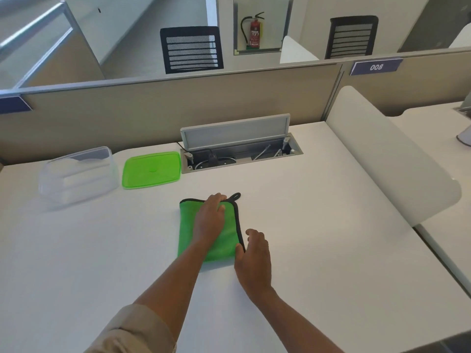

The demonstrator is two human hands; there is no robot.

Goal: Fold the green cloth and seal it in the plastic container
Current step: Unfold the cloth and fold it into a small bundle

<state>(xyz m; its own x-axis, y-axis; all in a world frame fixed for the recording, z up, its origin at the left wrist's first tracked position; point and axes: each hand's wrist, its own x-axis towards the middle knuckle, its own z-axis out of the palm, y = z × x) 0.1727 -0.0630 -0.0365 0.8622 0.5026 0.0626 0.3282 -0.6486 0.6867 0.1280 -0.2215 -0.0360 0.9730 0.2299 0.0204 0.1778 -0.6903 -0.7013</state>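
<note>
We are pressing the folded green cloth [207, 234] flat, left hand [210, 220] spread on it, right hand [252, 256] loose beside (touching its edge); plastic container [79, 174] and lid [151, 169] are waiting apart.

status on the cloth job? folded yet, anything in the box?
Partly done. The green cloth already lies folded into a narrow rectangle on the desk. In hand: the left hand presses flat on it, while the right hand touches its near right corner. Left: the clear container has no cloth in it, and the green lid lies beside it, so packing and sealing remain.
</note>
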